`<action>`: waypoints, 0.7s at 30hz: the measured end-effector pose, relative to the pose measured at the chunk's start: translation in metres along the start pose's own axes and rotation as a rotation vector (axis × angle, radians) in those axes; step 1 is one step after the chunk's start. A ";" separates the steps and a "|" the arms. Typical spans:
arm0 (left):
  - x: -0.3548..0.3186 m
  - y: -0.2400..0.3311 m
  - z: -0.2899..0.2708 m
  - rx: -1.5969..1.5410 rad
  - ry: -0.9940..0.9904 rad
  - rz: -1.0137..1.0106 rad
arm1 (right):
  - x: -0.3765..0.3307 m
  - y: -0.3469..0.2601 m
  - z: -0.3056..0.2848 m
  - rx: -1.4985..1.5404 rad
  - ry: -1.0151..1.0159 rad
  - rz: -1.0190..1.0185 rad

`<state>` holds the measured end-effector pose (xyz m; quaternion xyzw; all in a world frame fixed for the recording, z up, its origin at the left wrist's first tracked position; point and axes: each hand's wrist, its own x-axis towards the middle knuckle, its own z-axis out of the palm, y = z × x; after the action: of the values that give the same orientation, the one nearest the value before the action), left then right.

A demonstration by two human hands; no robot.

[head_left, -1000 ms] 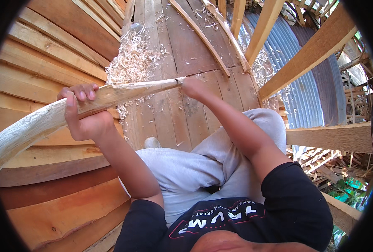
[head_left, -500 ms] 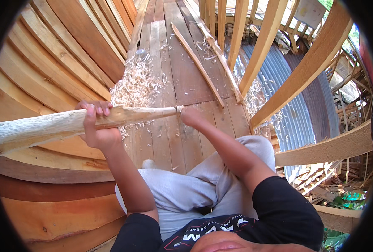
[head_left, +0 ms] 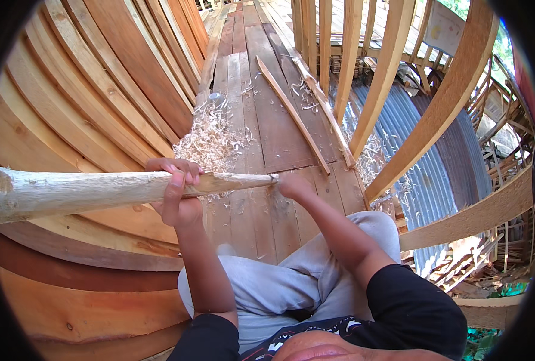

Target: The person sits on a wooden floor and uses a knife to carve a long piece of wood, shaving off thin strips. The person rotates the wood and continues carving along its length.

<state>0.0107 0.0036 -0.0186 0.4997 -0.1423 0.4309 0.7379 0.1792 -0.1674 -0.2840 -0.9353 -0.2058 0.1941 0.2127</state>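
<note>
A long, pale, roughly carved wooden pole (head_left: 87,191) lies almost level across the left half of the view and tapers to a thin point on the right. My left hand (head_left: 177,189) is wrapped around it near the tapered part, fingers over the top. My right hand (head_left: 294,185) is closed right at the pole's pointed tip and touches it; what lies inside the fist is hidden. I sit on a dark plank floor (head_left: 279,132), my grey trouser legs (head_left: 291,283) below the hands.
A heap of wood shavings (head_left: 210,141) lies on the planks beyond the pole. Curved stacked boards (head_left: 81,102) rise on the left. A thin loose strip (head_left: 291,114) crosses the floor. Upright ribs (head_left: 388,78) and corrugated metal sheet (head_left: 424,168) stand to the right.
The pole's thick end has risen from low left to nearly level. Both hands stayed on it, and the view has shifted so that more of the floor ahead shows.
</note>
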 end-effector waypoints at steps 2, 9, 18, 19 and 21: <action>0.002 0.006 -0.012 0.033 0.017 0.021 | -0.047 -0.088 -0.049 0.075 0.012 -0.089; 0.016 -0.004 -0.036 -0.027 0.249 0.032 | -0.061 -0.091 -0.058 0.280 0.033 -0.046; 0.021 -0.008 -0.024 0.400 0.594 0.331 | -0.064 -0.102 -0.036 0.366 0.093 -0.358; 0.024 -0.010 -0.023 0.450 0.616 0.433 | -0.059 -0.099 -0.029 0.384 0.114 -0.377; 0.024 -0.008 -0.031 0.535 0.620 0.571 | -0.056 -0.096 -0.024 0.407 0.113 -0.390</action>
<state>0.0238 0.0411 -0.0223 0.4611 0.0680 0.7653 0.4439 0.1140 -0.1216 -0.2026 -0.8255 -0.3263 0.1343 0.4404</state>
